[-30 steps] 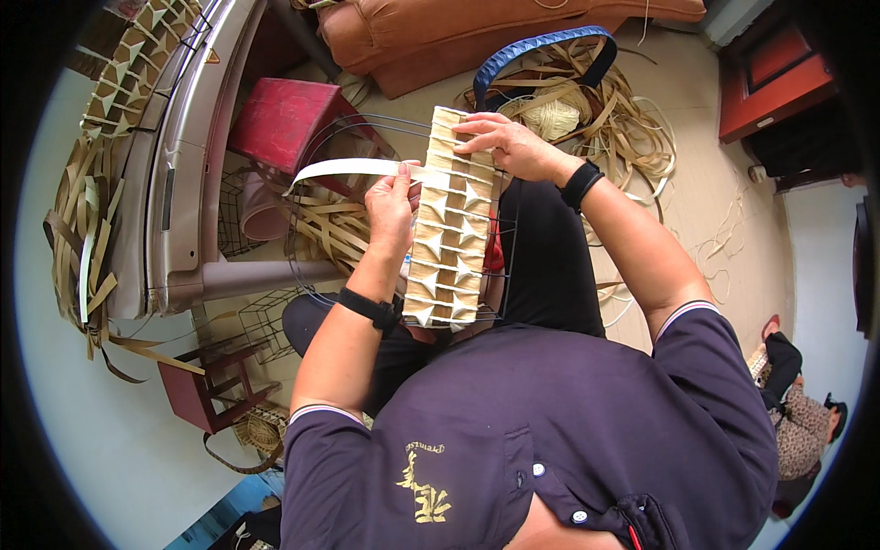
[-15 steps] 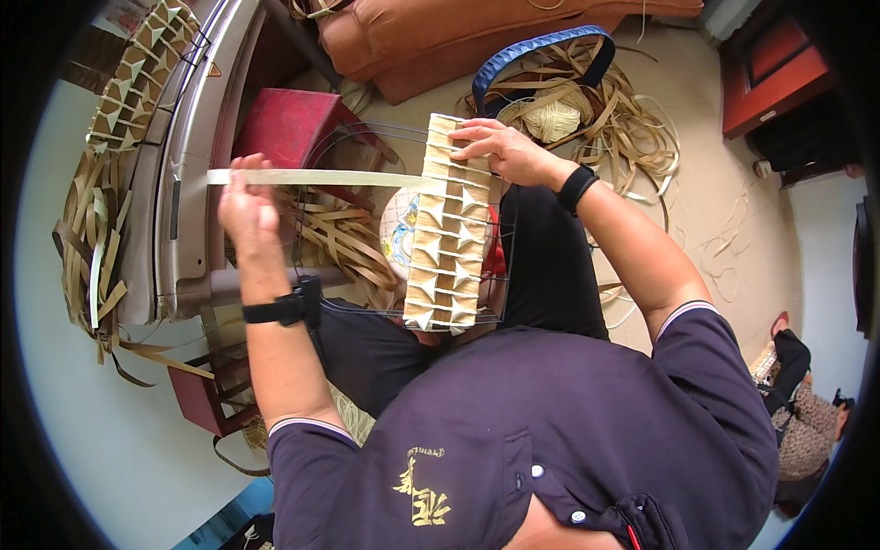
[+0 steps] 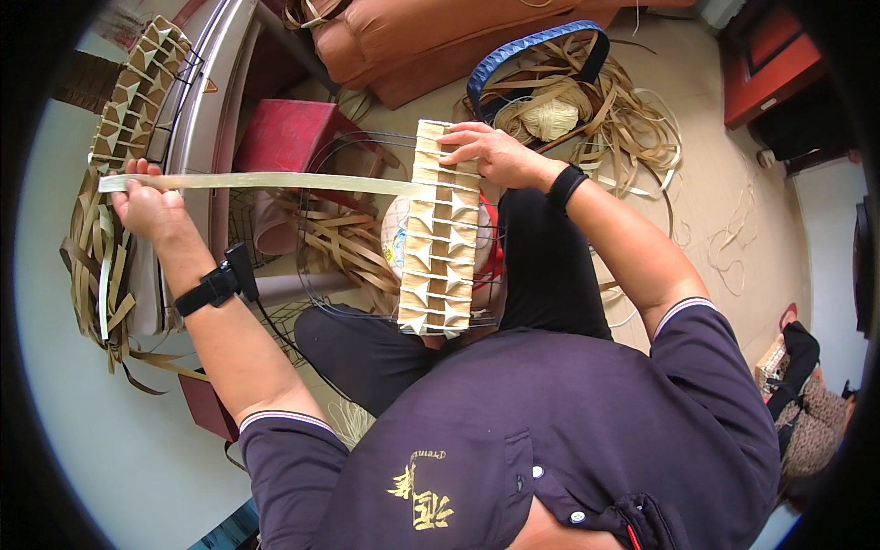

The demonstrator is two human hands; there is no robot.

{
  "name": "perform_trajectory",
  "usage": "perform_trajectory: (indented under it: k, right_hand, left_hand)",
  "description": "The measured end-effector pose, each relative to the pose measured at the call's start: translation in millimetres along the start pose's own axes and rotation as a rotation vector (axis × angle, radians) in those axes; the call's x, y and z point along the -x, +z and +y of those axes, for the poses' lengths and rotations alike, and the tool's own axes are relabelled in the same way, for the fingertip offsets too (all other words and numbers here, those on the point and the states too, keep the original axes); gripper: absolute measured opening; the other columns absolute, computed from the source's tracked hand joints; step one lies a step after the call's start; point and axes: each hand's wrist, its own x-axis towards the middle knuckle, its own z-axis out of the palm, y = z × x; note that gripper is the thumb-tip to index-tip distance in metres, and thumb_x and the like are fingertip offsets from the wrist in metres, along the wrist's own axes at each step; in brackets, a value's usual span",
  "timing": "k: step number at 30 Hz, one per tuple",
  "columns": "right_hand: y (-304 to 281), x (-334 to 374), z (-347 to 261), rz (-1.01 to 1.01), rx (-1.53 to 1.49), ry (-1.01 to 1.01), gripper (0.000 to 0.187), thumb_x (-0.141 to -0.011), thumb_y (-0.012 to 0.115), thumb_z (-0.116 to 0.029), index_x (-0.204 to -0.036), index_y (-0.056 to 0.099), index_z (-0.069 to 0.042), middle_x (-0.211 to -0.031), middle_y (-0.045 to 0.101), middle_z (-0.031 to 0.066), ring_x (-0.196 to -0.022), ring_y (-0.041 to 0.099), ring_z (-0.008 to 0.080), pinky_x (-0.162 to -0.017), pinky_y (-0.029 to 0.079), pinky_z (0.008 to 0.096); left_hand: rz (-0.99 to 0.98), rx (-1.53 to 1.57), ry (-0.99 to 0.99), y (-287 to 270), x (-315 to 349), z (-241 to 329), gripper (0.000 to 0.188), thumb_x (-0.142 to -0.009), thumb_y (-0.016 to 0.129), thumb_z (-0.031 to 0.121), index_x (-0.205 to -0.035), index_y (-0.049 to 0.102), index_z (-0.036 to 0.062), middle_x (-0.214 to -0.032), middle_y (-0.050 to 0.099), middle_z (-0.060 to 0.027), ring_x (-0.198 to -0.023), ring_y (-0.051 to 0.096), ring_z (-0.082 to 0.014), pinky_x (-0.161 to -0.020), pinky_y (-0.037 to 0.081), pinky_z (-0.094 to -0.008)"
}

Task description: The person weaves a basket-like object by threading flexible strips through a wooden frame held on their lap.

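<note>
My left hand (image 3: 154,206), far out to the left, pinches the end of a long pale flat strip (image 3: 302,181). The strip runs taut across to a woven panel (image 3: 438,247) of tan bands, white cross strips and pointed folds. This panel is on a black wire frame (image 3: 357,137) held over my lap. At the panel's upper end my right hand (image 3: 504,154) grips it, fingers laid over its face and the thumb mostly hidden. Below the panel a round, patterned padded thing (image 3: 394,234) partly shows.
Loose tan strips (image 3: 344,247) lie beyond my left knee, near a red stool (image 3: 284,136). A blue-banded hoop (image 3: 541,41), a cord ball (image 3: 550,119) and tangled strips lie ahead. Another woven panel (image 3: 137,92) and hanging strips are far left. Another person (image 3: 816,403) sits at right.
My left hand has swept further left and slightly up, drawing out more of the pale strip. My right hand stays on the panel, which has shifted a little.
</note>
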Motion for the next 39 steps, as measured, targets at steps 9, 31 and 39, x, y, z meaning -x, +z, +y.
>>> perform_trajectory:
  k: [9, 31, 39]
  right_hand:
    - [2.8, 5.0, 8.0, 0.035, 0.052, 0.0, 0.056, -0.075, 0.052, 0.01, -0.118, 0.076, -0.017, -0.147, 0.056, 0.0012, -0.143, 0.042, 0.0271, -0.114, 0.041, 0.0464]
    - [6.8, 3.5, 11.5, 0.057, 0.01, -0.016, 0.05, -0.08, 0.055, 0.006, -0.119, 0.075, -0.018, -0.148, 0.056, -0.0023, -0.142, 0.043, 0.0244, -0.109, 0.041, 0.0465]
    - [5.6, 4.1, 9.9, 0.04, 0.001, 0.008, 0.051, -0.079, 0.055, 0.006, -0.119, 0.075, -0.018, -0.149, 0.055, -0.002, -0.143, 0.041, 0.0243, -0.11, 0.04, 0.0465]
  left_hand:
    - [-1.383, -0.951, 0.024, 81.5, 156.3, -27.4, 0.025, -0.1, 0.065, 0.024, -0.107, 0.075, 0.0022, -0.08, 0.069, -0.0018, -0.067, 0.059, -0.0086, -0.056, 0.047, -0.0288]
    - [-1.706, -1.604, 0.139, 104.1, 239.3, -113.4, 0.025, -0.08, 0.077, 0.033, -0.09, 0.079, 0.0101, -0.088, 0.074, -0.0159, -0.088, 0.072, -0.0331, -0.078, 0.057, -0.0427]
    - [-1.815, -1.621, 0.205, 110.6, 246.0, -122.0, 0.028, -0.078, 0.077, 0.035, -0.09, 0.08, 0.0099, -0.09, 0.075, -0.0157, -0.087, 0.072, -0.033, -0.078, 0.057, -0.0426]
